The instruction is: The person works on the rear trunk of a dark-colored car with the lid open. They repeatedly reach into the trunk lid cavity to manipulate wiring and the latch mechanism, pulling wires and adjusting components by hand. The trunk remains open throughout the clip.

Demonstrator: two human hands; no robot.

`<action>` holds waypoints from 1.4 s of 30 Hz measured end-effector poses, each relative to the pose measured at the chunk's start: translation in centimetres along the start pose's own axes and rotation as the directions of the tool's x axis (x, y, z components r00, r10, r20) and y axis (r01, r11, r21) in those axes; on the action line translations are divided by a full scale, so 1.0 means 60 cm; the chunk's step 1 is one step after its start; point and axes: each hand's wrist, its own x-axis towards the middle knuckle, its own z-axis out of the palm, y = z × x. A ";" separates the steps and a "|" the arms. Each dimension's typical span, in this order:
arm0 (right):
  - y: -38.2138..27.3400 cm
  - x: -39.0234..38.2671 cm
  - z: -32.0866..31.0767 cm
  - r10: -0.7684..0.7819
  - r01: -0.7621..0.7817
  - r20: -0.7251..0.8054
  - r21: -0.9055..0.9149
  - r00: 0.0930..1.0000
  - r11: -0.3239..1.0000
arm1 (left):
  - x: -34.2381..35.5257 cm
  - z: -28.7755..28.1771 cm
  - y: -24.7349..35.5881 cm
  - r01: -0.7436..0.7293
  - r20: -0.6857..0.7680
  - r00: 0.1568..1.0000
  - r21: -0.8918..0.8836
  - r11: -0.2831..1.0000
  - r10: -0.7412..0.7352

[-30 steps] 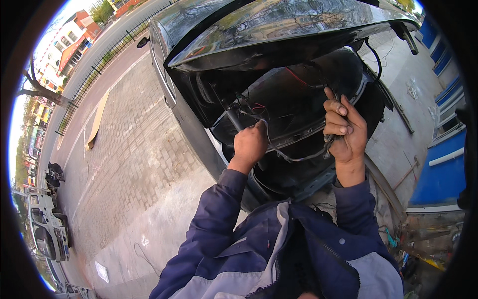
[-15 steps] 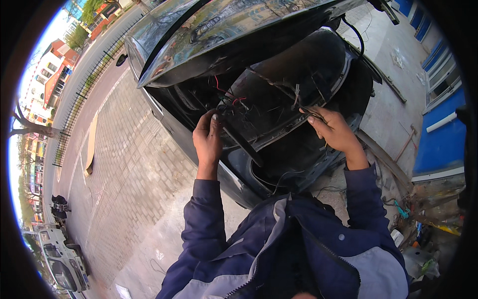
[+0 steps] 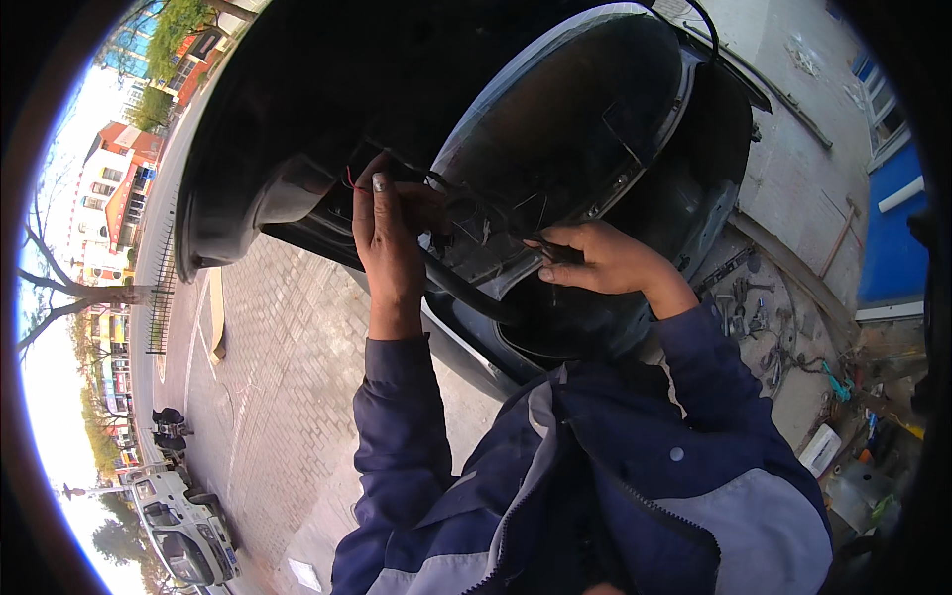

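From the head cam, the right hand [image 3: 610, 260] has some dark wiring [image 3: 535, 245] pinched between its fingertips, over the open car trunk [image 3: 623, 184], kinda toward its near edge. Left hand [image 3: 390, 238] is up by the raised lid's [image 3: 288, 129] lower edge, next to a thin red wire [image 3: 349, 179]; can't tell if it's gripping anything.

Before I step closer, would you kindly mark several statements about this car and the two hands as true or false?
1. The left hand is raised near a red wire. True.
2. The right hand lies flat on the paving. False: it is raised, seemingly pinching a thin dark wire.
3. The trunk lid is shut. False: it stands open.
4. A white vehicle stands off to the left. True.
5. The sleeves are bright yellow. False: they are dark blue.
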 end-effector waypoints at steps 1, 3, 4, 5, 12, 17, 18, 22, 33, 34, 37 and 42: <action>0.005 0.005 -0.002 -0.031 0.029 0.035 0.048 0.999 0.998 | -0.006 0.021 0.001 0.033 -0.019 0.999 0.062 0.998 -0.032; 0.016 0.016 -0.008 -0.063 0.049 0.116 0.124 0.991 0.991 | -0.014 0.053 0.003 0.002 0.015 1.000 0.126 0.992 -0.004; 0.021 0.022 -0.012 -0.087 0.062 0.161 0.159 0.983 0.985 | -0.009 0.064 0.001 0.108 -0.078 0.992 0.152 0.983 -0.097; 0.026 0.025 -0.016 -0.100 0.069 0.204 0.153 0.974 0.986 | -0.010 0.070 0.002 0.140 -0.057 0.989 0.129 0.982 -0.133; 0.027 0.088 -0.042 -0.156 0.137 0.069 0.224 0.985 0.965 | -0.042 0.061 -0.002 0.182 -0.075 0.983 0.207 0.961 -0.170; -0.070 0.259 -0.039 -0.141 0.193 -0.174 0.332 0.974 0.923 | -0.042 0.070 -0.032 -0.043 -0.023 0.993 0.829 0.558 0.112; -0.096 0.294 -0.031 -0.106 0.148 -0.182 0.234 0.978 0.961 | -0.042 0.071 -0.034 -0.026 -0.023 0.994 0.896 0.443 0.106; -0.159 0.401 0.010 -0.100 0.111 -0.236 0.031 0.967 0.993 | -0.034 0.070 -0.032 -0.045 0.048 0.999 0.989 0.142 -0.013; -0.111 0.470 0.045 -0.298 0.371 -0.406 0.114 0.864 0.921 | -0.046 -0.016 -0.055 -0.065 -0.281 0.892 0.698 0.713 0.355; -0.115 0.468 0.046 -0.335 0.443 -0.436 0.172 0.835 0.880 | -0.045 -0.021 -0.065 -0.068 -0.231 0.889 0.787 0.613 0.395; -0.128 0.461 0.048 -0.049 0.190 -0.377 0.347 0.925 0.919 | -0.055 -0.027 -0.091 -0.015 -0.124 0.932 0.926 0.378 0.340; -0.132 0.438 0.051 -0.023 0.174 -0.360 0.394 0.933 0.902 | -0.059 -0.037 -0.097 -0.008 0.010 1.000 0.997 -0.079 0.021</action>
